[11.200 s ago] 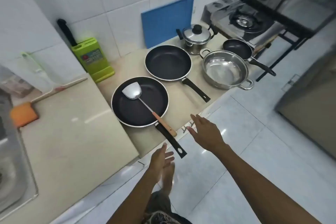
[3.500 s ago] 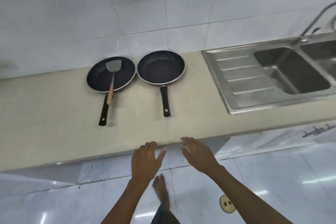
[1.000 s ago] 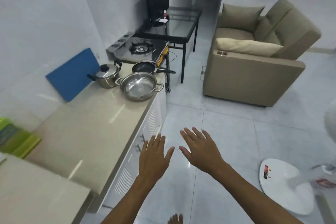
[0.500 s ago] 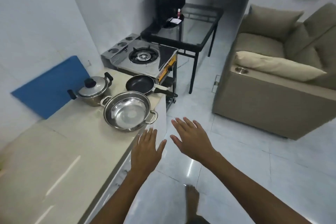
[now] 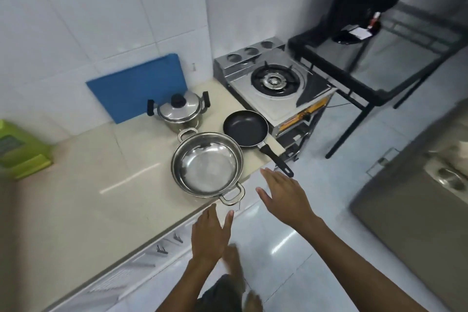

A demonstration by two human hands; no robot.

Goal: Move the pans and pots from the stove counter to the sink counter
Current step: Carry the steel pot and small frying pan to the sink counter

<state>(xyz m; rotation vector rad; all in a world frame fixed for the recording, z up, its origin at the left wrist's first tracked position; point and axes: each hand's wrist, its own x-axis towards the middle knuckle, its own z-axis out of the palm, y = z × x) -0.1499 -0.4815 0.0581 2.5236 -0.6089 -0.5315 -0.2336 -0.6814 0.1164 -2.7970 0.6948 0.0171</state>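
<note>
One wide steel two-handled pot [image 5: 206, 164], one lidded steel pot [image 5: 180, 111] and one small black frying pan [image 5: 245, 128] are sitting on the beige bench [image 5: 76, 185]. The left hand [image 5: 209, 235] and right hand [image 5: 286, 197] are hovering nearby, each grip released and grasping nothing.

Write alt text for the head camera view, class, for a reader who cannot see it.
A person's open left hand and right hand reach toward a wide steel pot at the front edge of a beige counter. Behind it stand a lidded steel pot and a small black frying pan, beside a gas stove.
</note>
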